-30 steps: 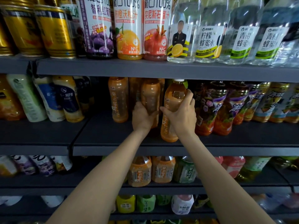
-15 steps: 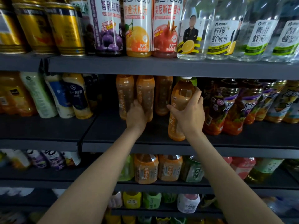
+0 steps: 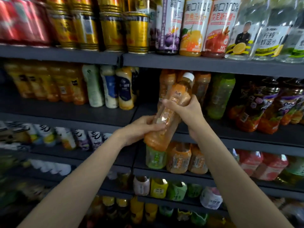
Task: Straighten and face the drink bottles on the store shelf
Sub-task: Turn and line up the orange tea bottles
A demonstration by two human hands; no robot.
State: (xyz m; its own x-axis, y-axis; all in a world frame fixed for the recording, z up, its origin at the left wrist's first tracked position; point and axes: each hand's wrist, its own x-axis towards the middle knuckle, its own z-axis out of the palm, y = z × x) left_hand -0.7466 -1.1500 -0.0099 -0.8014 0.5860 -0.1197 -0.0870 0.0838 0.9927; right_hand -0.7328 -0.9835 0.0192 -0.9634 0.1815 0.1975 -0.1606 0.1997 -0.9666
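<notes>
Dark grey shelf unit (image 3: 197,63), five tiers visible, all stocked.

Top tier: red cans (image 3: 21,22) at far left, blurred, count unclear; four gold cans (image 3: 108,30) in the front row; three tall juice bottles (image 3: 190,27) (grape, orange, pomegranate labels); at least three clear honey-water bottles (image 3: 266,33), running out of view on the right.

Second tier: orange bottles (image 3: 49,83) at left, blurred, count unclear; three pale milky bottles (image 3: 109,89) beside them; three orange tea bottles (image 3: 166,83) upright at the back of the middle bay; one green bottle (image 3: 220,96) just right of those; dark purple-label bottles (image 3: 263,106) at right, at least three.

Third tier, under the hands: one green bottle (image 3: 154,157) and two orange ones (image 3: 179,159) side by side.

Held bottle (image 3: 171,112): one orange tea bottle, white cap, off the shelf, in front of the second tier's middle bay, tilted with the cap up and to the right.

Left hand (image 3: 141,129): fingers curled round the lower body of the bottle, near the base.

Right hand (image 3: 185,107): fingers wrapped round the upper body, just below the neck.
</notes>
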